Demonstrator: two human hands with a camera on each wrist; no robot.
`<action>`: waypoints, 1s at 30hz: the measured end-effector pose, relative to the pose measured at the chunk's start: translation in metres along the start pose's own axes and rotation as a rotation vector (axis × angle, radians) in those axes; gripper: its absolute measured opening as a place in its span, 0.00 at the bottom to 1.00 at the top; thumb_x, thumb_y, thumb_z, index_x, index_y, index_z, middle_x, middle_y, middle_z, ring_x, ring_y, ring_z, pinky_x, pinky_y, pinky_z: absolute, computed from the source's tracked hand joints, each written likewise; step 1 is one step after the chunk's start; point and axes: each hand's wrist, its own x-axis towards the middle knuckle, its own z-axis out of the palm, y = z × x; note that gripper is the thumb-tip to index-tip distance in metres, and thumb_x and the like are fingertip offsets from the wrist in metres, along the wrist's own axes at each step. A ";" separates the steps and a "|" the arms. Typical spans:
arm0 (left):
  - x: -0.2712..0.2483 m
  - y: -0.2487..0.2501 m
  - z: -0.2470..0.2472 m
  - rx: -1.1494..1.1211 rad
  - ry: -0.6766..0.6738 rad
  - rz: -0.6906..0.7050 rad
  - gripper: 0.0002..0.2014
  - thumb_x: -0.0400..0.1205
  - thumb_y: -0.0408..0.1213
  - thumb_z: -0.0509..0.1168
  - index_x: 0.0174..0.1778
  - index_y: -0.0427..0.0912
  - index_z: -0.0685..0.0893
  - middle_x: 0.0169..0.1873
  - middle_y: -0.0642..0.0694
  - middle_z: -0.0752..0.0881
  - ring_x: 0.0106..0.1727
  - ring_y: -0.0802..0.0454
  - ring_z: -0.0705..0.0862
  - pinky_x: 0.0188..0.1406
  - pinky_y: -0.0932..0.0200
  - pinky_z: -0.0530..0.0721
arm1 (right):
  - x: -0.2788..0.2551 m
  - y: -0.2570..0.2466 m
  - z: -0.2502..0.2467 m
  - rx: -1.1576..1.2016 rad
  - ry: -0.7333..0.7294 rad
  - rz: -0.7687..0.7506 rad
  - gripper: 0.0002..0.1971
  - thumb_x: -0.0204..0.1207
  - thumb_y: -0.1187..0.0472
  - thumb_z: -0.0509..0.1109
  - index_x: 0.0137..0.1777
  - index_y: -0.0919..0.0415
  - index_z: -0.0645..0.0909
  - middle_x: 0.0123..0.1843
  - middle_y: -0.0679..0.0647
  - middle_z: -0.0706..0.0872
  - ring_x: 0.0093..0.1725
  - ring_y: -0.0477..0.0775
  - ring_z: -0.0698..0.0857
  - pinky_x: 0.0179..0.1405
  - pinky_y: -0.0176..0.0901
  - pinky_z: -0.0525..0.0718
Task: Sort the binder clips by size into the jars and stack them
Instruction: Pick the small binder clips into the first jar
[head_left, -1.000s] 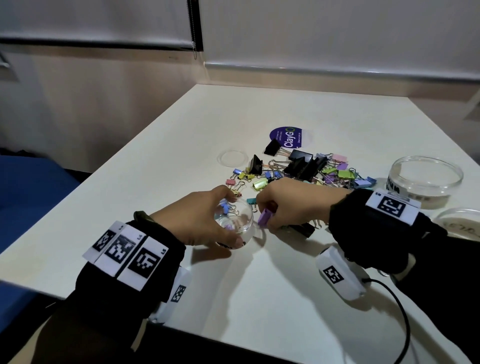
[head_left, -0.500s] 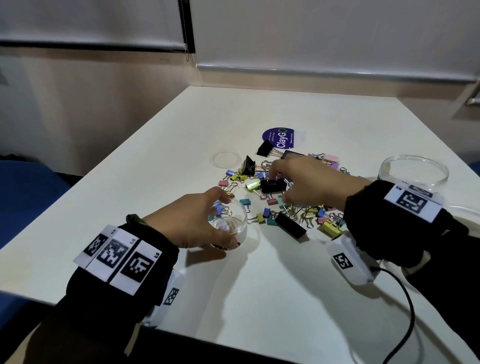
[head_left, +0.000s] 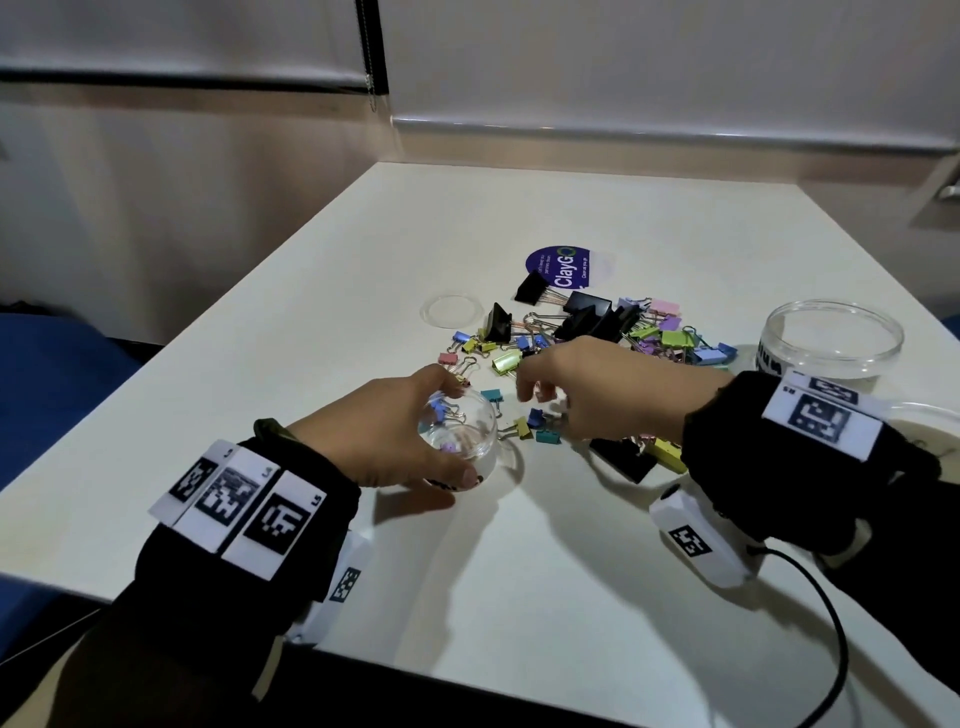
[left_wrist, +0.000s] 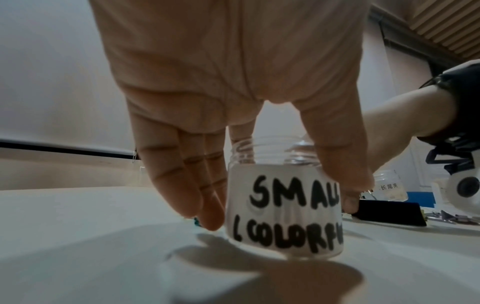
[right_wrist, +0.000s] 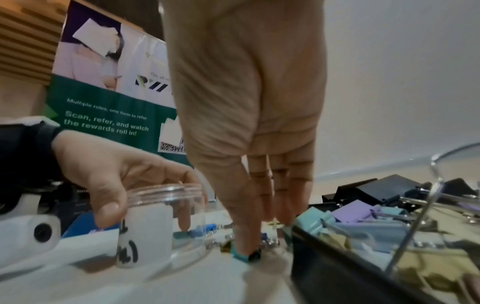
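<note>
Clear plastic, the small jar (head_left: 460, 431) stands upright on the white table (head_left: 363, 291), mouth up, near the front edge and just left of the clip pile; its white label reads "SMALL (COLORFUL" in the left wrist view. A few small coloured clips lie inside it. The left hand (head_left: 384, 431) grips the jar from the left, thumb on the near side and fingers curled round the far side.

Just right of the jar, the right hand (head_left: 587, 395) hangs over the near edge of the binder clips (head_left: 613, 332), fingers pointing down. In the right wrist view its fingertips touch a small teal clip (right_wrist: 245, 255) lying on the table; whether they actually pinch it I cannot tell.

Black large clips lie at the far side of the pile, their long axes mostly running left to right, with pastel clips scattered between them. A wide clear jar (head_left: 831, 343) stands upright at the right of the pile. A clear lid (head_left: 452, 310) lies flat to the pile's left, and a purple round lid (head_left: 558, 266) sits just beyond it.
</note>
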 end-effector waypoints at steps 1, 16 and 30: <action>0.000 0.000 0.000 0.000 0.001 0.002 0.38 0.65 0.54 0.81 0.68 0.59 0.71 0.56 0.53 0.83 0.51 0.55 0.82 0.55 0.57 0.81 | 0.002 -0.002 0.001 -0.008 -0.024 -0.032 0.25 0.68 0.69 0.74 0.63 0.50 0.79 0.50 0.49 0.83 0.52 0.52 0.81 0.45 0.44 0.81; 0.000 -0.005 0.000 -0.040 -0.008 0.006 0.38 0.62 0.54 0.82 0.66 0.60 0.72 0.56 0.54 0.85 0.53 0.54 0.84 0.57 0.53 0.83 | 0.010 -0.008 0.011 0.010 -0.069 -0.128 0.10 0.66 0.71 0.70 0.40 0.54 0.84 0.39 0.52 0.86 0.40 0.51 0.82 0.40 0.49 0.83; 0.003 -0.005 0.002 -0.050 0.002 0.047 0.34 0.64 0.50 0.82 0.63 0.59 0.72 0.52 0.54 0.85 0.44 0.64 0.82 0.36 0.73 0.78 | 0.008 -0.015 -0.031 0.596 0.099 -0.076 0.09 0.69 0.75 0.70 0.41 0.61 0.86 0.29 0.56 0.84 0.28 0.50 0.85 0.33 0.48 0.87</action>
